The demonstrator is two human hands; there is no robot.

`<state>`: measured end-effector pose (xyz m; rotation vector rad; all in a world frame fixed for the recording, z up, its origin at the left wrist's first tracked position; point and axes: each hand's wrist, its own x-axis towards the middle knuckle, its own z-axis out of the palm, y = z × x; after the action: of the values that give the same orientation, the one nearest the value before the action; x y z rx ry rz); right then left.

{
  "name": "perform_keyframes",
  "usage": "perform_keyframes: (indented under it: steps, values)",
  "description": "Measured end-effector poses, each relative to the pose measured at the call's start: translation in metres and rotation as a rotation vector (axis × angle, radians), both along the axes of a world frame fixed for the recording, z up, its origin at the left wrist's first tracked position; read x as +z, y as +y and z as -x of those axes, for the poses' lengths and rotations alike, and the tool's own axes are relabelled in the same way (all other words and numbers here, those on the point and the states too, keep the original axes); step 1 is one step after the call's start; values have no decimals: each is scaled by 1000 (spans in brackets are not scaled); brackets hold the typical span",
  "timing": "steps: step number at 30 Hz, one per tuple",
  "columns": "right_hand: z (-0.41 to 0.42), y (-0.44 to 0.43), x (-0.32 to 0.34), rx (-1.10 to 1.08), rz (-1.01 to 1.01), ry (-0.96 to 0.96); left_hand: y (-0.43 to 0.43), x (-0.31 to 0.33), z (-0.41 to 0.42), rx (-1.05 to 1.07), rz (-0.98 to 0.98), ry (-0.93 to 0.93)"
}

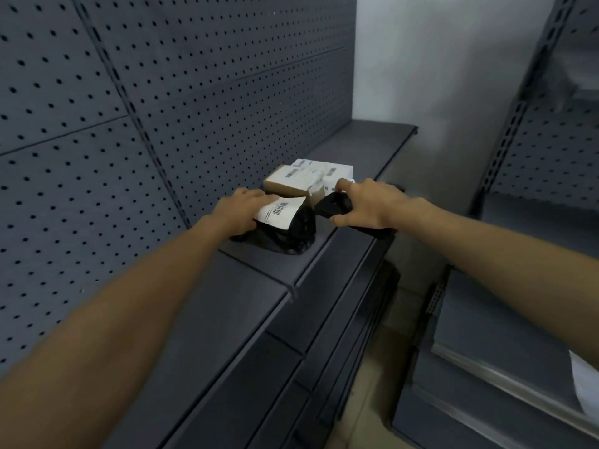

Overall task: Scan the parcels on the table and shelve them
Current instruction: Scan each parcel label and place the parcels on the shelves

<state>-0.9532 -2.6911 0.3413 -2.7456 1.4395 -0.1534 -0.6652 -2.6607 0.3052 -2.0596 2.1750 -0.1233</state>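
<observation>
1. nearest me are the two bare forearms, left forearm point(129, 303) low on the left and right forearm point(486, 247) coming in from the right, both stretched out toward the same spot on the shelf point(246, 286).
2. the left hand point(240, 209) lies on top of the black bag parcel point(291, 234). its fingers look fairly straight and rest on the edge of the white label point(278, 215). i can't tell if the thumb pinches underneath.
3. the right hand point(369, 202) is curled round the black scanner point(334, 205), with the index finger lifted over the top.
4. the bag parcel sits on the shelf near its front edge, just in front of the boxes point(291, 183), which stand close behind it with their labels up.
5. key relation: the label is just left of the scanner nose, close but not touching, and tilts up toward me. the scanner hand is the nearer one for reading it, and the left hand only steadies the bag.
6. the bag is lumpy, so its long axis is hard to call. it looks to run across the shelf, from the pegboard point(162, 92) side to the front edge.
7. my guess: this is the scan step, or the bag is being set in place. the barcode is blurred for me.
</observation>
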Motion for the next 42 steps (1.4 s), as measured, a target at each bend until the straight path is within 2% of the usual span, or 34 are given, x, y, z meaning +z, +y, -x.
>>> perform_keyframes:
  steps: [5, 10, 15, 20, 25, 31, 42]
  values:
    - [-1, -68, 7, 90, 29, -32, -38, -6, 21, 113, 67, -104]
    - [-16, -98, 2, 198, 19, -34, -37, -18, 25, 210, 127, -69]
    - [-46, -95, 12, 295, 47, -61, 4, -15, 0, 340, 111, -69]
    - [-88, -53, 23, 397, 81, -53, 85, -10, -22, 460, 112, -106]
    - [-149, 52, 24, 596, 58, -60, 220, -1, -43, 636, 127, -136]
    - [-214, 241, 20, 899, 58, -101, 447, 4, -47, 925, 178, -161]
    - [-255, 626, 0, 1457, -7, -111, 857, -7, 53, 1428, 209, -313]
